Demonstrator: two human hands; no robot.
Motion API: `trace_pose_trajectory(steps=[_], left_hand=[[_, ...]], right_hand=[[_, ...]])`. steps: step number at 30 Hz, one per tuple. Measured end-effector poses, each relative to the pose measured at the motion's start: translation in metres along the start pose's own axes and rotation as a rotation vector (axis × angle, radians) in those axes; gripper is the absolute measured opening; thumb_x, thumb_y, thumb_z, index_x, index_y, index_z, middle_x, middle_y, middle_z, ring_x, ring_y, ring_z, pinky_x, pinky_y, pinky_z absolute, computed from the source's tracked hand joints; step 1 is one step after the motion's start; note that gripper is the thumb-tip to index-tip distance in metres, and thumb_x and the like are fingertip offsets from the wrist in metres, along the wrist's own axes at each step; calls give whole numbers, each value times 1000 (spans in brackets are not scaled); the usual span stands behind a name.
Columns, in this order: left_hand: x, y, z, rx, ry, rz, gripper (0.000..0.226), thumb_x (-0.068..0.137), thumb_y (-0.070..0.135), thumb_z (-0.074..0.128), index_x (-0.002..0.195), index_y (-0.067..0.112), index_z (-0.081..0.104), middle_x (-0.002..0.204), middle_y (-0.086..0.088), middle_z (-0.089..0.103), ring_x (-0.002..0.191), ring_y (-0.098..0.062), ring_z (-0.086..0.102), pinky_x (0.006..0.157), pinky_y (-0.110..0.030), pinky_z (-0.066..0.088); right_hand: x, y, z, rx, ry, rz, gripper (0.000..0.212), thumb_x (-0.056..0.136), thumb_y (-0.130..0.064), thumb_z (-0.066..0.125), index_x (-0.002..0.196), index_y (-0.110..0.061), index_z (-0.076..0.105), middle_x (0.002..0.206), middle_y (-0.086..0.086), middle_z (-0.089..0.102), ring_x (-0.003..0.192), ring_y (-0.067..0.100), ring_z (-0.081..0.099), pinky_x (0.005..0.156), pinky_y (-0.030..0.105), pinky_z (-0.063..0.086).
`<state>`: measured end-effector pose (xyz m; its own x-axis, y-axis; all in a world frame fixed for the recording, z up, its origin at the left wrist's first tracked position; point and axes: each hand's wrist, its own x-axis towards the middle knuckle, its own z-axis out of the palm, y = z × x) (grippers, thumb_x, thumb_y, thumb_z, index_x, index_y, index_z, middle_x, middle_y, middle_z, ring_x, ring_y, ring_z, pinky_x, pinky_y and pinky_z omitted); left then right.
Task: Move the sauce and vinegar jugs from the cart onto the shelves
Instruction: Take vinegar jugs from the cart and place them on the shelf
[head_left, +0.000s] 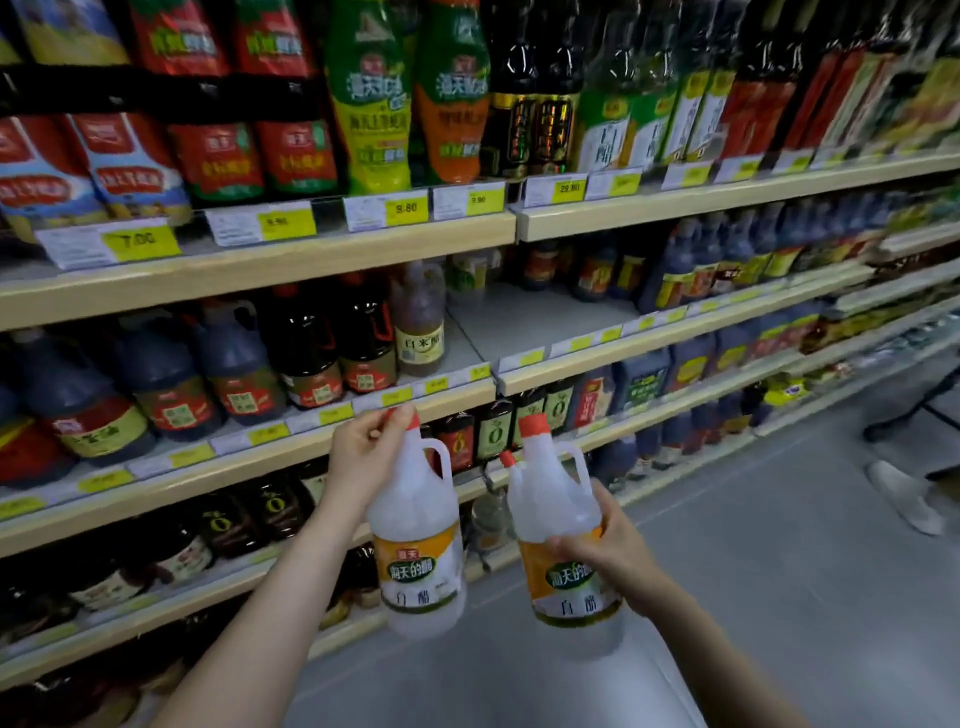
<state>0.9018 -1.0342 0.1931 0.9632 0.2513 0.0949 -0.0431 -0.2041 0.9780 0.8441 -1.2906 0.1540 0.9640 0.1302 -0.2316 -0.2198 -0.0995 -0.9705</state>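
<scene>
Your left hand (363, 457) clamps one white vinegar jug (418, 540) by its neck; your right hand (605, 545) wraps another (563, 535) around its body. Both hang unplaced before the shelves, the bare shelf gap (535, 322) farther right.

Two clear plastic white-vinegar jugs with red caps and orange labels are held up: one (418, 525) in the left hand (363, 457), one (563, 525) in the right hand (613, 551). Just above the left hand, on the shelf (260, 447), stand two dark brown bottles with red labels (332, 348) and one pale amber jug with a cream label (420, 325). Four shelf levels are visible beyond the hands. Other bottles are too blurred to count.
</scene>
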Motion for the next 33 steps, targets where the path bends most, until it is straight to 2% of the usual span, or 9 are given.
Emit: trace_pose_trajectory(steps=[6,9,13,18,21,24,28,30,33], left_hand=[[0,8,59,9,9,-24,19,91,29,56,75,23,66,74,10,63,68,5,56,60,-8,41],[9,6,77,28,38,-34,27,91,27,57,71,10,63,55,15,54,61,-3,49,55,-9,37],[36,4,87,36,44,-21,19,90,27,58,75,22,68,68,14,64,70,2,57,61,-9,43],[72,9,107,46,41,79,15,90,21,59,77,23,67,78,8,64,76,2,56,62,-2,40],[89,16,110,53,68,104,22,90,22,58,69,20,65,66,4,58,62,5,50,57,-8,37],[104,23,108,50,111,124,25,90,23,57,67,22,64,55,12,58,56,6,49,53,-9,35],[107,20,118,17,197,121,29,84,41,63,68,18,67,62,6,58,61,1,49,58,-16,36],[105,17,123,31,269,102,23,87,34,63,70,19,68,66,2,60,67,-3,51,63,-18,38],[99,14,129,34,382,80,18,89,24,60,73,23,69,67,9,65,71,-1,55,68,-16,41]], right_hand=[[41,4,-72,-189,-45,-47,72,48,-38,83,115,-32,55,104,-1,68,95,17,67,81,44,57],[69,2,-93,-332,-81,-66,75,47,-46,85,113,-39,52,106,-6,67,98,14,65,82,47,56],[106,-16,-97,-514,-153,-101,81,42,-53,84,111,-44,43,107,-11,61,99,12,62,81,43,56],[136,-32,-113,-511,-155,-178,90,45,-45,87,120,-44,38,111,-13,58,105,11,58,83,41,56],[158,-48,-120,-500,-158,-236,89,45,-44,88,118,-45,39,112,-13,59,106,12,58,83,45,55],[180,-63,-121,-470,-150,-283,85,46,-41,88,114,-49,39,111,-16,58,105,8,57,84,44,54],[208,-75,-133,-433,-159,-342,82,46,-35,90,108,-52,39,109,-19,56,103,4,55,85,44,53],[220,-80,-139,-434,-195,-383,80,50,-30,90,109,-49,40,110,-22,56,103,-2,54,85,41,53],[236,-86,-145,-448,-246,-455,83,47,-39,89,113,-48,39,114,-19,56,106,5,55,83,43,54]])
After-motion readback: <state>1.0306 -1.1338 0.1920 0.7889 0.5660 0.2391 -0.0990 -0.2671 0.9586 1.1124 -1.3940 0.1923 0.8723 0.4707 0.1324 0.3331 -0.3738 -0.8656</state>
